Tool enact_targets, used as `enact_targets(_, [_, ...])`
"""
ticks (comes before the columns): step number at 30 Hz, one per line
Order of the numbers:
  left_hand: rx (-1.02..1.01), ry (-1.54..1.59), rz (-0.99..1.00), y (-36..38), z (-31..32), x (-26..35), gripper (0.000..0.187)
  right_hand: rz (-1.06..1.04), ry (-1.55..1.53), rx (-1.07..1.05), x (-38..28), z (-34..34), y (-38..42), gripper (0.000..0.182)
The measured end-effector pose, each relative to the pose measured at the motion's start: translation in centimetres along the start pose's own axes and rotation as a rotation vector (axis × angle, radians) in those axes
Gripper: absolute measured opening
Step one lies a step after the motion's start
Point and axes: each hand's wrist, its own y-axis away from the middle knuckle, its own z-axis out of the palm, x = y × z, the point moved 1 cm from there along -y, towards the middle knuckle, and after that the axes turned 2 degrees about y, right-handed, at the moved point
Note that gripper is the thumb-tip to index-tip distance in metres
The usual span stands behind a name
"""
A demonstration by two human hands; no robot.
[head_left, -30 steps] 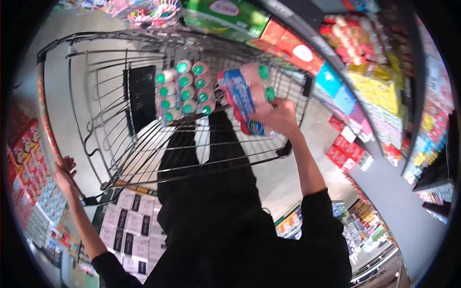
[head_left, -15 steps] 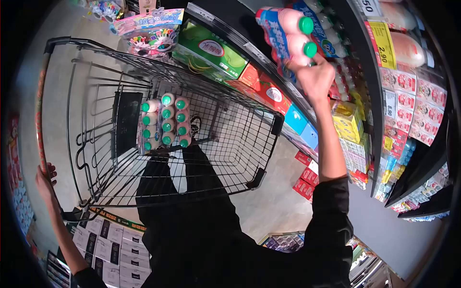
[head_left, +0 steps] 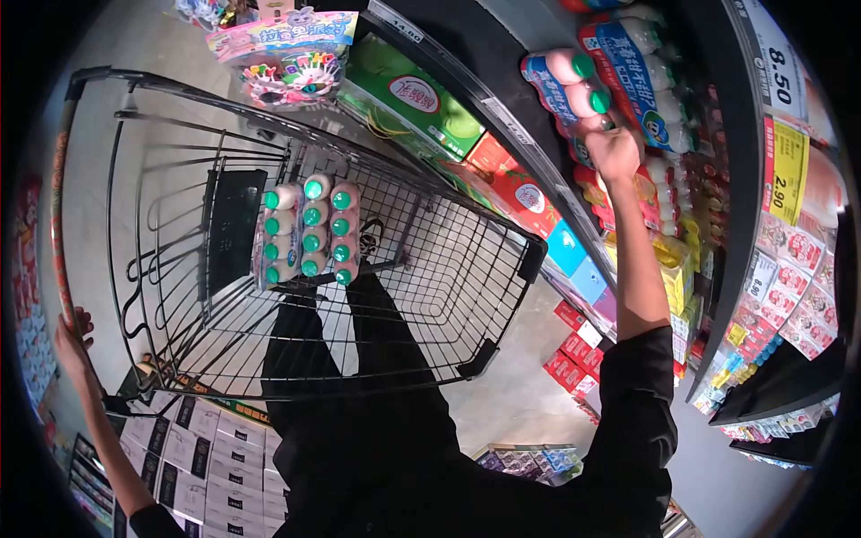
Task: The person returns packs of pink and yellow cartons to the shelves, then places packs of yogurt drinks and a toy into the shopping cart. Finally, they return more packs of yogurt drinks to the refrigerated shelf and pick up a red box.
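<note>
My right hand is closed on the near end of a shrink-wrapped pack of milk drink bottles with pink-white bodies, green caps and a blue label. The pack is at the shelf, beside a row of similar bottle packs. My left hand is wrapped around the handle of a black wire shopping cart. Several packs of green-capped bottles sit side by side in the cart, near a black panel.
Green boxes and red boxes line the lower shelf. A party-toy bag hangs at the cart's far side. Price tags edge the right shelf. White cartons are stacked at lower left; red boxes are low on the right.
My right hand and the bottle pack have moved right and slightly down, in against the shelf beside the other packs. The view has shifted a little. My left hand stays on the handle.
</note>
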Motion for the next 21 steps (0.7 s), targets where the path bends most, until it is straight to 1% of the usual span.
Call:
enact_targets(2, [-0.001,-0.004,-0.021,1.0,0.2,1.1,0.044,-0.164,0.005,0.054,1.1,0.6,-0.7,0.043])
enact_targets(3, [0.004,-0.011,-0.021,1.5,0.4,1.5,0.044,-0.163,-0.002,0.049,1.7,1.1,-0.8,0.043])
enact_targets(5, [0.016,-0.014,-0.026,2.1,0.7,2.3,0.045,-0.243,-0.018,0.199,1.7,1.1,-0.1,0.053])
enact_targets(6, [0.015,-0.023,-0.027,2.3,0.6,2.5,0.045,-0.239,-0.020,0.191,1.8,1.3,0.0,0.053])
enact_targets(8, [-0.012,-0.039,-0.012,2.5,0.7,2.8,0.047,-0.308,-0.057,0.233,1.8,1.4,0.3,0.053])
enact_targets(10, [-0.037,-0.042,-0.019,2.0,0.3,2.6,0.047,-0.312,-0.019,0.249,1.7,1.4,0.9,0.050])
enact_targets(12, [-0.056,-0.043,-0.026,1.7,-0.1,2.2,0.048,-0.398,0.017,0.296,1.7,1.5,1.6,0.046])
enact_targets(13, [-0.048,-0.044,-0.022,1.8,-0.1,2.3,0.049,-0.395,0.017,0.291,2.3,1.9,1.5,0.046])
enact_targets(15, [-0.045,-0.053,-0.019,1.8,-0.1,2.3,0.050,-0.387,-0.135,0.113,3.8,3.0,1.1,0.036])
enact_targets(16, [-0.047,-0.057,-0.018,1.5,-0.3,2.1,0.051,-0.382,-0.134,0.110,3.4,2.7,1.2,0.036])
enact_targets(18, [-0.054,-0.062,-0.016,1.0,-0.8,1.6,0.052,-0.282,-0.068,0.093,2.5,2.2,0.9,0.036])
enact_targets(19, [-0.045,-0.074,-0.010,1.0,-0.9,1.5,0.053,-0.279,-0.066,0.091,2.1,2.2,0.5,0.036])
enact_targets(21, [-0.041,-0.085,0.001,0.9,-0.8,1.4,0.055,-0.562,0.003,0.536,1.4,2.0,-0.3,0.029])
